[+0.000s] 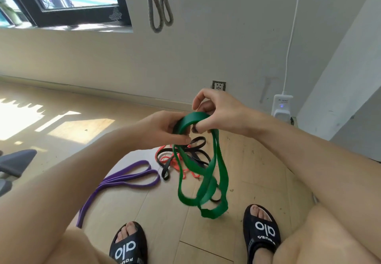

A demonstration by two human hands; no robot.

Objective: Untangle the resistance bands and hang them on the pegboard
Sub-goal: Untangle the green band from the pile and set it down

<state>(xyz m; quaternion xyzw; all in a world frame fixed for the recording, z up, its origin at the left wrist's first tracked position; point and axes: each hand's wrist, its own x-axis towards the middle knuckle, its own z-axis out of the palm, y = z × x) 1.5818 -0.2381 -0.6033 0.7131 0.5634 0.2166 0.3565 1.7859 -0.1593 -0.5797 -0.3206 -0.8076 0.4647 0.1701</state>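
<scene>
Head view, step in hand: the green resistance band (pixel 203 173) is lifted clear of the pile and is being sorted into even loops; judged to be the untangling stage, with hanging not yet begun.
Green band, location: top bunched between both hands, loops hanging down in front of the knees, lowest loop near the wooden floor (pixel 132 218); the hanging part is blurred.
Left hand (pixel 165 128): fingers curled round the bunched top of the green band from the left, thumb on the underside.
Right hand (pixel 214 110): pinches the same bunch from the right, fingers bent, wrist raised above the left.
Remaining bands: black band (pixel 165 168) and red band (pixel 175 161) lie tangled together on the floor behind the green loops; purple band (pixel 115 181) lies apart to the left, folded flat.
Already hung: grey band (pixel 158 6) hangs on the wall above; its peg is out of frame.
Advice: keep one hand fixed as anchor, let the other feed one strand at a time, and check that no black strand rides up with the green loops.
Risk: twisted loops may lock if pulled hard.
</scene>
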